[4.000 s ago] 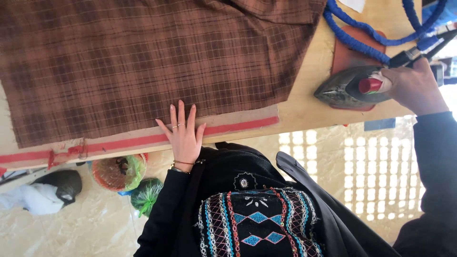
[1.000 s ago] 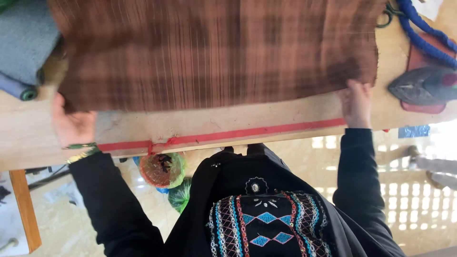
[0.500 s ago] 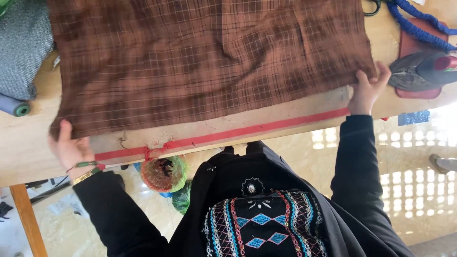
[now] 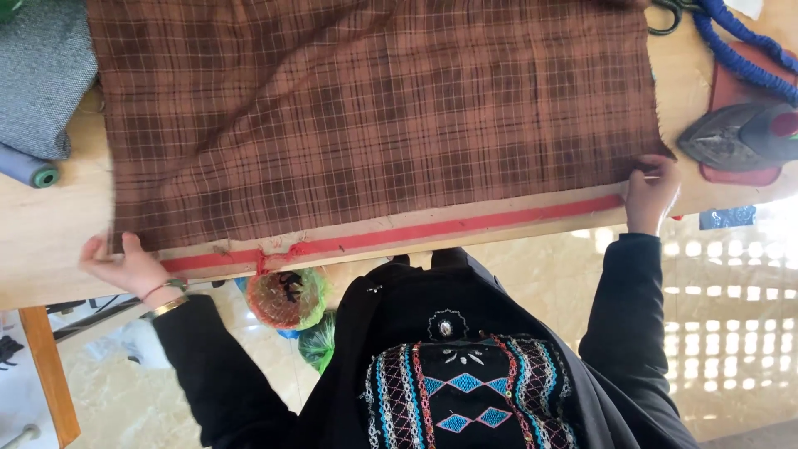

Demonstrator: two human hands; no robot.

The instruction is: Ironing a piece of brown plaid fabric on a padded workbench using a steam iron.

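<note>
The pale wooden worktop (image 4: 50, 249), red-striped along its near edge, stood over a glossy tiled floor (image 4: 731, 366). My left fingers (image 4: 125, 264) and right fingers (image 4: 650, 193) pinched the near corners of the brown plaid cloth (image 4: 374, 116). A dark iron (image 4: 736, 137) rested far right.

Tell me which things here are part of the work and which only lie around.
In use: brown checked cloth, held at its near corners by left hand and right hand; table.
Lying about: iron, blue cord, grey fabric, thread spool.
</note>
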